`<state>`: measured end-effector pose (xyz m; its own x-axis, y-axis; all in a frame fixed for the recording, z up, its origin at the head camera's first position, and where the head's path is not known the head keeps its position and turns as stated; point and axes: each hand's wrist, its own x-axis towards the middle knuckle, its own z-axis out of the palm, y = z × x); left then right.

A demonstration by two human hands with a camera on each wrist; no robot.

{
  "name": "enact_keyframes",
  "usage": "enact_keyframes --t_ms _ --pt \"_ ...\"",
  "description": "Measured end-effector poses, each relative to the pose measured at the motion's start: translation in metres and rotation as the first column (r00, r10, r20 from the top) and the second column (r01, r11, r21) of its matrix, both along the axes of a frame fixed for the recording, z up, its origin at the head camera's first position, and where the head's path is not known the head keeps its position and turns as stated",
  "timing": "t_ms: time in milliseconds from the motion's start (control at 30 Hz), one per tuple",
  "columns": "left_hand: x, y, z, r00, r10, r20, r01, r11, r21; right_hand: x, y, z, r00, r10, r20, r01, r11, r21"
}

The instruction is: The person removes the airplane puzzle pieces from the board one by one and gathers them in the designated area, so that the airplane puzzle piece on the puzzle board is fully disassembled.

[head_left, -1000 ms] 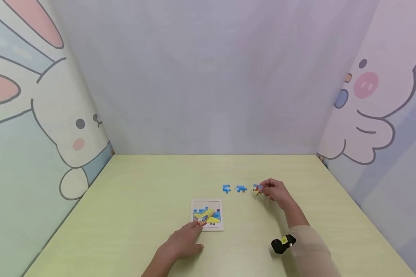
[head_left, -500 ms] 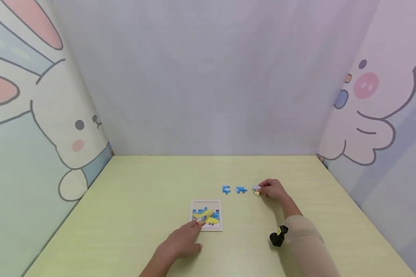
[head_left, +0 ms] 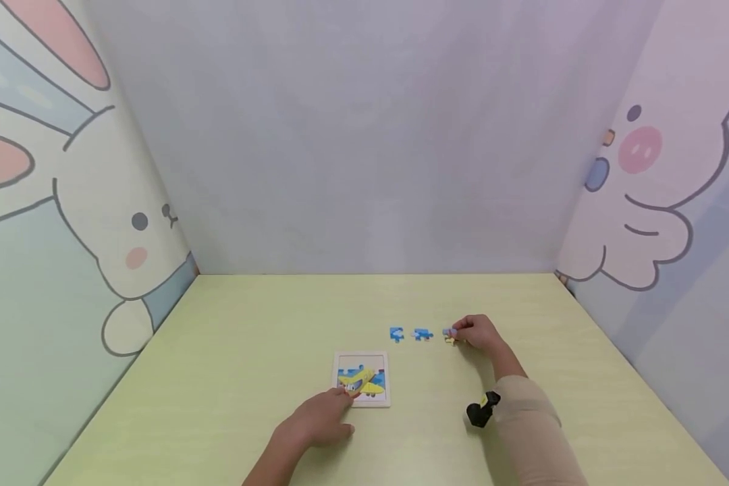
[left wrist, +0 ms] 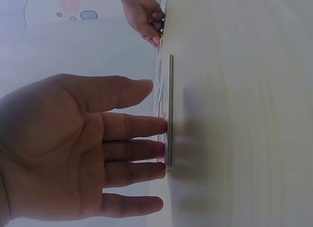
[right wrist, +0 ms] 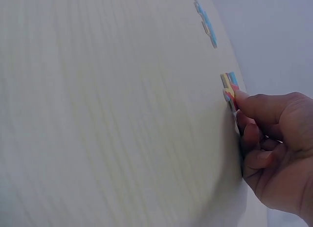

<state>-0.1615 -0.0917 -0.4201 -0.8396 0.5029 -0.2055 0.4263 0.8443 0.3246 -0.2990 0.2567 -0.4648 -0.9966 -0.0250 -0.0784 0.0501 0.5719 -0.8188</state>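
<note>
A square puzzle board (head_left: 361, 354) with a pale rim holds a partly filled yellow airplane picture. My left hand (head_left: 320, 420) rests at its lower left edge; in the left wrist view the fingers (left wrist: 132, 149) are straight and their tips touch the rim. At the right, my right hand (head_left: 476, 332) pinches a blue, yellow and red puzzle piece (right wrist: 229, 87) between thumb and curled fingers, low at the tabletop. Left of it on the table lie two blue puzzle pieces, a wider puzzle piece (head_left: 422, 334) and a smaller puzzle piece (head_left: 397, 334).
The pale yellow table (head_left: 249, 337) ends at a grey curtain wall (head_left: 364, 169) behind. Printed cartoon panels stand at both sides. A black device (head_left: 482, 409) is on the right sleeve near the wrist.
The right hand has tilted the puzzle piece and shifted very slightly left with it; the sleeve moved left too. The left hand stays on the puzzle board.
</note>
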Motion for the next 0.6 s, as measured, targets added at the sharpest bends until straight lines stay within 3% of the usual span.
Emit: enact_keyframes --t_ms 600 --pt "0.0042 -0.0024 -0.0018 1.0 0.004 -0.013 -0.004 1.0 0.024 -0.0006 -0.0023 -0.0049 0.998 -0.055 -0.008 0.055 0.998 -0.002"
